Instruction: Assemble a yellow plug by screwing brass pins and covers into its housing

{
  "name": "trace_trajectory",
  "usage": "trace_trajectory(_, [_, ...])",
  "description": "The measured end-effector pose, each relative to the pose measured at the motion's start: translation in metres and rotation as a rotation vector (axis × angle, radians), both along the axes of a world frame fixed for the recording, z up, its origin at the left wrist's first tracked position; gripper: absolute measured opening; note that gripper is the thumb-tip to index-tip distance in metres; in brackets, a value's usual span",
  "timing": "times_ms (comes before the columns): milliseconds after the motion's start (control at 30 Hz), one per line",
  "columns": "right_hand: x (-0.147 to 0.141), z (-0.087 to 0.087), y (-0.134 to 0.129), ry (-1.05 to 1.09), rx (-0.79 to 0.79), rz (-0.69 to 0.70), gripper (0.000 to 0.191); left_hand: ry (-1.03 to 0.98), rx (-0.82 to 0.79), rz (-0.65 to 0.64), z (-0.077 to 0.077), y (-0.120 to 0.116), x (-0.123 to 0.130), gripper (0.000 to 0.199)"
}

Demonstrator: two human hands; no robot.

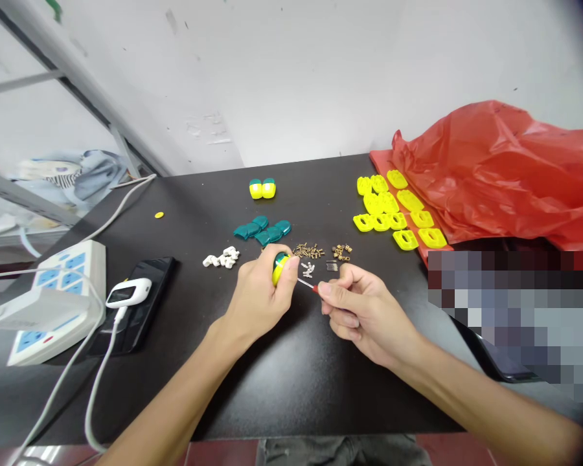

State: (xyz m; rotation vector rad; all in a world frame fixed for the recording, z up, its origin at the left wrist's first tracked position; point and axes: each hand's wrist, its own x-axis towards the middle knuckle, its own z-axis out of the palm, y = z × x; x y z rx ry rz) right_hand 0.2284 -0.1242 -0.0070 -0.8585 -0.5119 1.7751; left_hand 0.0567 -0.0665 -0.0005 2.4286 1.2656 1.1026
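Note:
My left hand [265, 285] is closed around a small yellow-and-green plastic casing [280, 268], which its fingers partly hide. Pinched in my right hand [357, 307] is a screwdriver with a red handle [317, 288], its thin metal shaft [305, 283] pointing at the casing. Whether the tip touches a screw is hidden. Just beyond the hands lie brass-coloured screws [308, 250], small brass-coloured parts [342, 251], little clear pieces [308, 269] and thin pins [331, 266]. White plastic parts [222, 257] and dark green covers [262, 230] sit farther left.
Two yellow-and-green casings [262, 188] stand at the back. Several yellow shells [381, 204] lie at right, some on a red plastic bag [495, 175]. On the left are a power strip [63, 291], a black phone [158, 285], a white device [129, 293] and cables.

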Motion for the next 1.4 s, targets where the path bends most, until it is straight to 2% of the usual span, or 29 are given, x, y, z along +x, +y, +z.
trace_trajectory(200, [0.001, -0.002, 0.001, 0.046, -0.032, 0.034, 0.050, -0.032, 0.026, -0.016, -0.001, 0.000, 0.000, 0.015])
trace_trajectory(500, [0.000, -0.001, 0.003, -0.043, 0.001, 0.011, 0.045, -0.082, 0.001, -0.032, -0.001, -0.002, -0.002, 0.015])
trace_trajectory(700, [-0.001, -0.001, 0.002, -0.052, 0.016, 0.026, 0.039, -0.251, -0.045, 0.006, -0.011, -0.004, -0.003, 0.032])
trace_trajectory(833, [-0.001, -0.002, 0.003, -0.068, 0.043, 0.024, 0.037, -0.287, 0.019, -0.004, -0.018, -0.002, -0.004, 0.032])
trace_trajectory(1033, [-0.004, -0.006, -0.003, -0.285, 0.221, -0.077, 0.036, -0.285, 0.120, -0.042, -0.017, -0.005, -0.004, 0.027])
trace_trajectory(1167, [-0.003, -0.007, -0.004, -0.421, 0.330, -0.127, 0.035, -0.202, 0.091, -0.017, -0.013, -0.010, -0.003, 0.030])
trace_trajectory(1267, [-0.002, -0.007, -0.002, -0.426, 0.317, -0.116, 0.036, -0.239, 0.057, -0.044, -0.014, -0.011, -0.003, 0.029])
trace_trajectory(1400, [-0.002, -0.006, -0.002, -0.431, 0.276, -0.094, 0.037, -0.415, -0.027, -0.052, -0.018, -0.011, -0.002, 0.022])
